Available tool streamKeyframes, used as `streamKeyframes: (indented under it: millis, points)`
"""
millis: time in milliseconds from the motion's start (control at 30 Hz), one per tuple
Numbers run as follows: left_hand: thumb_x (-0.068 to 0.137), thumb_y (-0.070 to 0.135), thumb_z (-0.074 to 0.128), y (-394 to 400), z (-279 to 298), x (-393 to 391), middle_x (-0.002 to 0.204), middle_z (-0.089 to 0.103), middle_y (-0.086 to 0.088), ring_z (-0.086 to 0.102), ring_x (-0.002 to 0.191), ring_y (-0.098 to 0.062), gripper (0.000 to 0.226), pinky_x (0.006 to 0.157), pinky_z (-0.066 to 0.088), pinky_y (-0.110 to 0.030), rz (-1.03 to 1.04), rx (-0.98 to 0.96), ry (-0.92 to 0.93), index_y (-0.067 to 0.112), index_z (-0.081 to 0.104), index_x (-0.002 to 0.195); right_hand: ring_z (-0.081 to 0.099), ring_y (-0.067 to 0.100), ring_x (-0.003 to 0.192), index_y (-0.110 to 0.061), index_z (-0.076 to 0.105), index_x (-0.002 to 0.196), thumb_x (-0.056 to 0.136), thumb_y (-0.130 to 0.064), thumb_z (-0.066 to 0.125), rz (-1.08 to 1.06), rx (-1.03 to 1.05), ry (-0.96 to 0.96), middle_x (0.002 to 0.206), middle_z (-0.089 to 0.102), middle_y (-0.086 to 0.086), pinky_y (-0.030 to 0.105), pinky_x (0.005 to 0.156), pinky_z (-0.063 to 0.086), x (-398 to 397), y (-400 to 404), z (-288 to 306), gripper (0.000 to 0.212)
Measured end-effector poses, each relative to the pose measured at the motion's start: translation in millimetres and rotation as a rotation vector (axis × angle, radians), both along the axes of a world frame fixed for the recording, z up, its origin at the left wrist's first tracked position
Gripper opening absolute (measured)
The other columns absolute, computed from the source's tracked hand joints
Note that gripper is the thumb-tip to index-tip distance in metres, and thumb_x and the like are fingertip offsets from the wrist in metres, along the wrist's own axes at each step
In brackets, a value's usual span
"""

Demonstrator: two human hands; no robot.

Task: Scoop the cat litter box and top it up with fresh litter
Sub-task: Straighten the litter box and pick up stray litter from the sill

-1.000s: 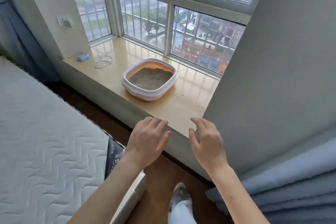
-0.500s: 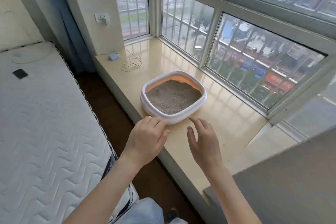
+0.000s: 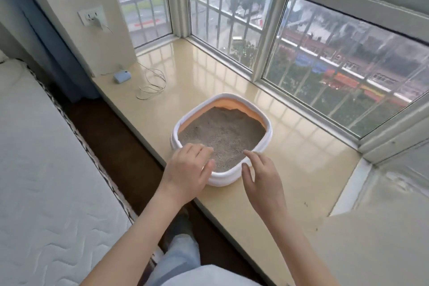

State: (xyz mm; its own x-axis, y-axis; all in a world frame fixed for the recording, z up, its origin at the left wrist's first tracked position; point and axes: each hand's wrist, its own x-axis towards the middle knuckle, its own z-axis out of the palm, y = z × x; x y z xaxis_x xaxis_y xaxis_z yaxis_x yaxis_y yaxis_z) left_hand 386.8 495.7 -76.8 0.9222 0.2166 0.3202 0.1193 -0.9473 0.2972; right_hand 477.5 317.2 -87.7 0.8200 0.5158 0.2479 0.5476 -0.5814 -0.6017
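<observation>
Neither hand is gripping anything: the left hand (image 3: pixel 189 168) is hovering over the near left rim with its fingers loosely curled, and the right hand (image 3: pixel 263 181) is reaching toward the near right corner with its fingers relaxed and slightly spread. Whether either hand is touching the rim cannot be told. The litter box (image 3: pixel 268 132), a white tray with an orange inner wall, is sitting at the centre of the frame on the glossy beige window sill (image 3: pixel 290 179), close to the sill's near edge. Grey litter (image 3: pixel 222 134) is filling it, heaped higher toward the far wall. The two-sided approach suggests a lift or slide of the whole box, since no scoop and no fresh litter bag are showing.

In the upper left of the frame, a wall socket (image 3: pixel 92 17) is carrying a plug, and a loose white cable (image 3: pixel 152 83) is lying beside a small blue device (image 3: pixel 121 76), well apart from the box. A mattress (image 3: pixel 46 169) is occupying the left side, with a narrow dark floor strip (image 3: pixel 120 146) between it and the sill, limiting standing room.
</observation>
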Motion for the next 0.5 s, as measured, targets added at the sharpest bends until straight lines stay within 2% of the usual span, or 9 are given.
streamKeyframes:
  millis: [100, 200, 333, 433, 500]
  points:
    - [0.093, 0.029, 0.042, 52, -6, 39, 0.097, 0.067, -0.002, 0.062, 0.089, -0.023, 0.033, 0.074, 0.054, -0.039, -0.102, 0.006, 0.051, 0.01, 0.067, 0.104, 0.054, 0.012, 0.107, -0.012, 0.06, 0.124, 0.093, -0.014, 0.056, -0.079, -0.017, 0.012, 0.115, 0.063, -0.001, 0.016, 0.09, 0.038, 24, 41, -7, 0.031]
    - [0.092, 0.032, 0.042, 99, -9, 70, 0.096, 0.067, -0.002, 0.063, 0.088, -0.023, 0.036, 0.073, 0.053, -0.033, -0.2, 0.027, 0.056, 0.01, 0.068, 0.104, 0.057, 0.015, 0.106, -0.008, 0.061, 0.122, 0.091, -0.012, 0.058, -0.157, -0.028, 0.018, 0.112, 0.064, 0.002, 0.013, 0.089, 0.036, 41, 79, -15, 0.032]
    - [0.091, 0.038, 0.044, 147, -27, 102, 0.098, 0.067, -0.003, 0.063, 0.09, -0.023, 0.039, 0.077, 0.05, -0.033, -0.354, 0.06, 0.131, 0.01, 0.067, 0.105, 0.056, 0.019, 0.112, -0.006, 0.059, 0.126, 0.09, -0.013, 0.06, -0.158, -0.077, 0.021, 0.119, 0.062, 0.006, 0.022, 0.095, 0.041, 56, 117, -30, 0.037]
    - [0.084, 0.044, 0.048, 166, -51, 115, 0.111, 0.067, -0.004, 0.062, 0.106, -0.028, 0.046, 0.096, 0.047, -0.045, -0.431, 0.066, 0.236, 0.011, 0.067, 0.111, 0.051, 0.024, 0.122, -0.008, 0.055, 0.131, 0.09, -0.02, 0.057, -0.141, -0.114, 0.044, 0.128, 0.057, 0.01, 0.035, 0.102, 0.042, 62, 131, -44, 0.043]
    - [0.081, 0.049, 0.047, 173, -63, 119, 0.122, 0.064, -0.004, 0.056, 0.119, -0.029, 0.054, 0.105, 0.039, -0.051, -0.438, 0.075, 0.3, 0.015, 0.065, 0.119, 0.046, 0.029, 0.129, -0.014, 0.051, 0.136, 0.09, -0.033, 0.052, -0.128, -0.148, 0.063, 0.135, 0.053, 0.009, 0.042, 0.105, 0.04, 64, 139, -51, 0.05]
